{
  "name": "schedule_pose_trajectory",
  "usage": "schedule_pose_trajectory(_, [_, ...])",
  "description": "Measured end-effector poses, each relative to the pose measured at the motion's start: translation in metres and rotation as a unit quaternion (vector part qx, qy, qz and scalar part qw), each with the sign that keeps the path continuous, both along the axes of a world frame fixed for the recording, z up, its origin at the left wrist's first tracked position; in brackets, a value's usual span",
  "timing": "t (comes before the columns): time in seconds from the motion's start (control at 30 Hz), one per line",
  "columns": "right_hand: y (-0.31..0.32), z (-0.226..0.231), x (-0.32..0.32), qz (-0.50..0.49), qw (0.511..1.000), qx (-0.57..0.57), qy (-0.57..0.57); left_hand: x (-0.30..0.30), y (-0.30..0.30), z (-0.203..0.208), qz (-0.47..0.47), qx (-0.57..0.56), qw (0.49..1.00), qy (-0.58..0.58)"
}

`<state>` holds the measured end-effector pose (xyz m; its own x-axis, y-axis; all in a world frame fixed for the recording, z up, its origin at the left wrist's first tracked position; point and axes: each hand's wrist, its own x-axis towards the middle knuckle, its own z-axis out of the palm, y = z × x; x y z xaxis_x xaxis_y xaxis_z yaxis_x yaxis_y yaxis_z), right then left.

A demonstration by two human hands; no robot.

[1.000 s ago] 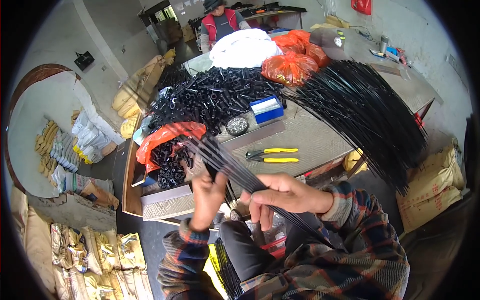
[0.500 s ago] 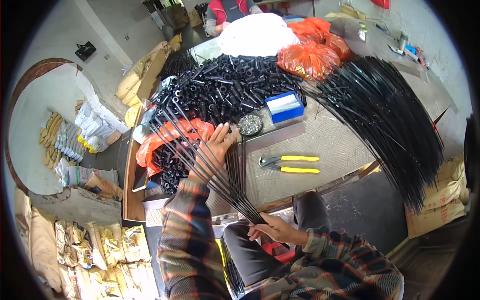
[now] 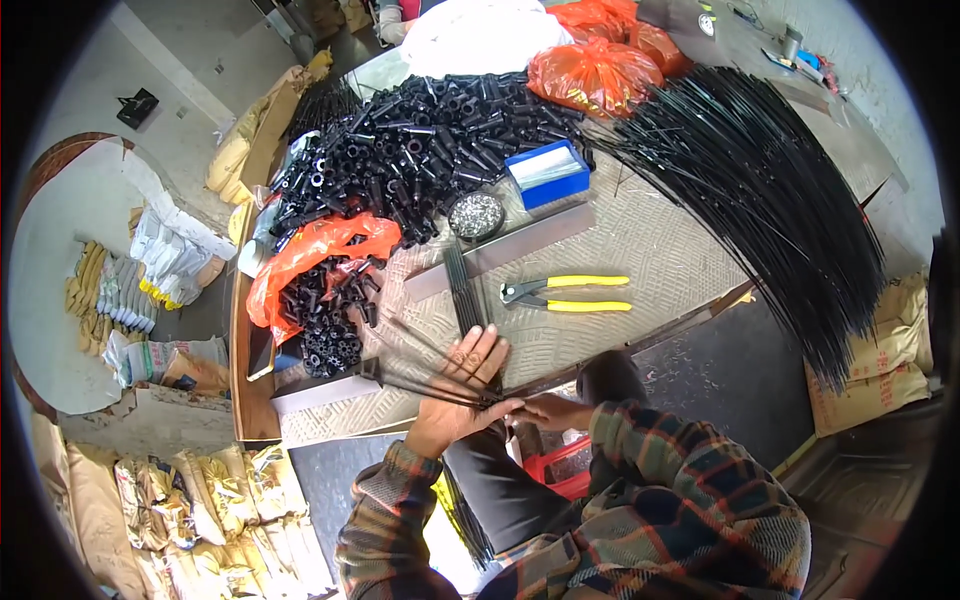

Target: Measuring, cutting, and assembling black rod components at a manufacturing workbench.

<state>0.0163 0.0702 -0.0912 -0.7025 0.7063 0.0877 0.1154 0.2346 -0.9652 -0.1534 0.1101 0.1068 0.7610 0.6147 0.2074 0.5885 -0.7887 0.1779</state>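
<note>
Thin black rods fan out to the left from my right hand, which is closed around their near ends. Its fingers are partly hidden behind my left hand. That left hand lies against the rods with its fingers stretched out and its thumb toward the right hand. Its fingertips reach the lower end of a second bundle of black rods on the table. To the right are end-cutting pliers with yellow handles.
Black tubular parts are heaped at the back, near a blue box and a round dish of small metal bits. An open red bag holds more parts. Long black rods hang over the right edge. A person's sleeve shows beyond.
My left hand has come down and right, from the spread rods to beside my right hand. The held rods have dropped lower and lie flatter. The view has shifted slightly.
</note>
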Motion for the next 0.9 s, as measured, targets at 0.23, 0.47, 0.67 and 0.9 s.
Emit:
schedule_pose_trajectory(0.23, [0.018,-0.01,0.052,-0.169,0.88,0.384,-0.22,-0.005,-0.005,-0.006,-0.01,0.08,0.997,-0.018])
schedule_pose_trajectory(0.47, [-0.017,0.045,0.114,-0.22,0.883,0.25,-0.33,0.001,-0.004,0.006,0.029,0.035,0.999,-0.001])
schedule_pose_trajectory(0.67, [-0.032,0.186,0.104,-0.224,0.955,0.174,-0.09,-0.005,-0.001,0.004,0.012,-0.001,1.0,0.026])
schedule_pose_trajectory(0.9, [0.091,0.271,0.107,-0.339,0.906,0.241,0.083,-0.007,0.004,-0.001,0.034,0.027,0.998,0.039])
